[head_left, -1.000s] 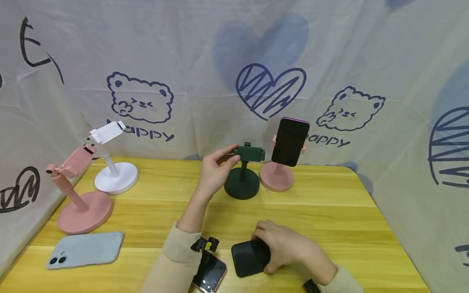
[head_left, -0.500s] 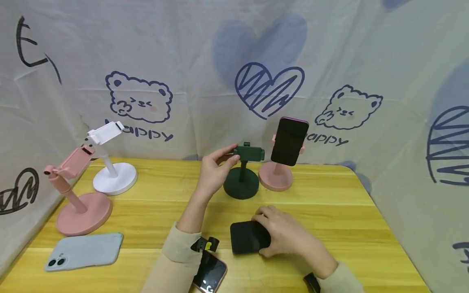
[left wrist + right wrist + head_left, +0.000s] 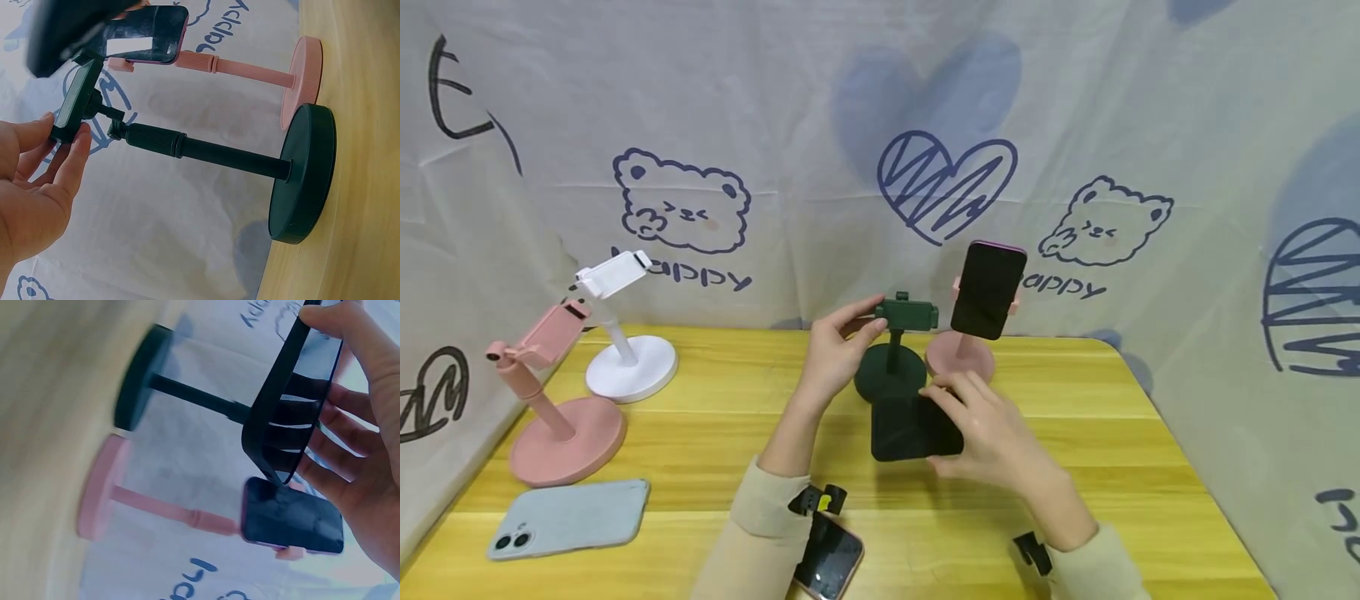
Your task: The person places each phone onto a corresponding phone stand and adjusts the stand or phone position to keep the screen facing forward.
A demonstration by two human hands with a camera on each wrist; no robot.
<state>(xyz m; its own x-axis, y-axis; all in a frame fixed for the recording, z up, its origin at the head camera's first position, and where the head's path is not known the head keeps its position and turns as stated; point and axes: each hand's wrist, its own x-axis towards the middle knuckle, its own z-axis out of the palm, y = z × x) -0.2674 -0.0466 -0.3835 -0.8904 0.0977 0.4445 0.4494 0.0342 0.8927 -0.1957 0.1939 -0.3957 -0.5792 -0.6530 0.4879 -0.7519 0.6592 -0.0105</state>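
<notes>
A black phone (image 3: 904, 429) is hanging above the surface (image 3: 1075, 500), just in front of the green stand (image 3: 893, 354) and, from the head view, hiding the near edge of its base. The right hand (image 3: 992, 429) is gripping this phone by its right end, thumb on the near edge, fingers on the far one. The left hand (image 3: 838, 350) is pinching the left end of the green stand's clamp between thumb and fingers; the stand is standing upright. Just beside it, the right pink stand (image 3: 958, 354) is holding a mounted phone (image 3: 988, 290), slightly tilted. A pink-rimmed phone (image 3: 831, 558) is lying partly hidden by the left sleeve (image 3: 758, 533). Well to the left, a blue phone (image 3: 572, 518) is lying back up near the left pink stand (image 3: 568, 437), with a white stand (image 3: 632, 367) standing behind. A printed cloth (image 3: 775, 100) is hanging around the back and sides.
</notes>
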